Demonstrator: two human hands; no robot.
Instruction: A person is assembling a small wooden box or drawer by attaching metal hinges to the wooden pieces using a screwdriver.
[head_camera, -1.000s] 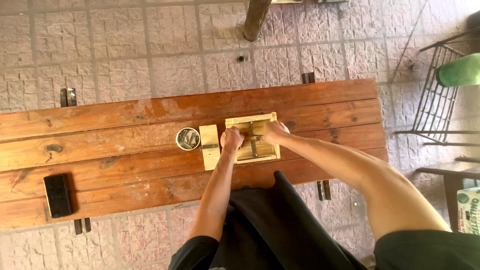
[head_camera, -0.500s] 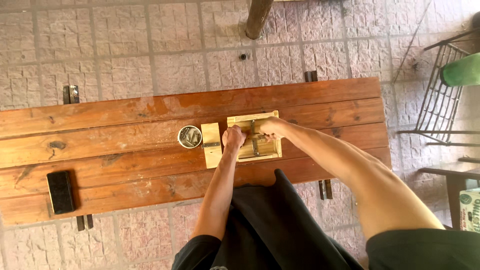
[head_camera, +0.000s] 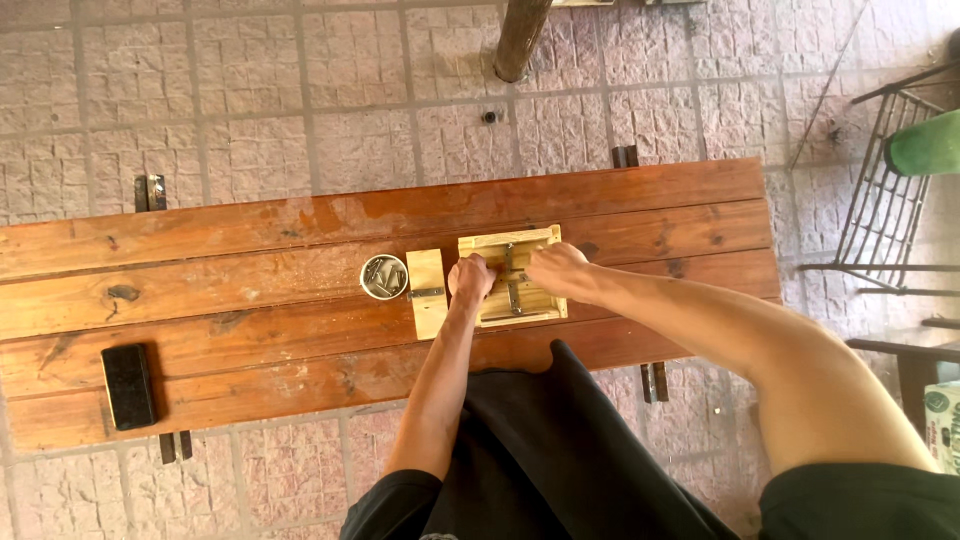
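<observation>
Sitting in the middle of the long brown bench (head_camera: 250, 300) is a small wooden box (head_camera: 520, 275) with its pale lid (head_camera: 427, 293) flipped open to the left. I see the left hand (head_camera: 470, 278) curled on the box's left edge. The right hand (head_camera: 556, 270) rests on top of the box, fingers bent; I cannot tell what they pinch. A round tin (head_camera: 384, 276) sits just beside the lid. A black phone (head_camera: 128, 386) lies far left.
</observation>
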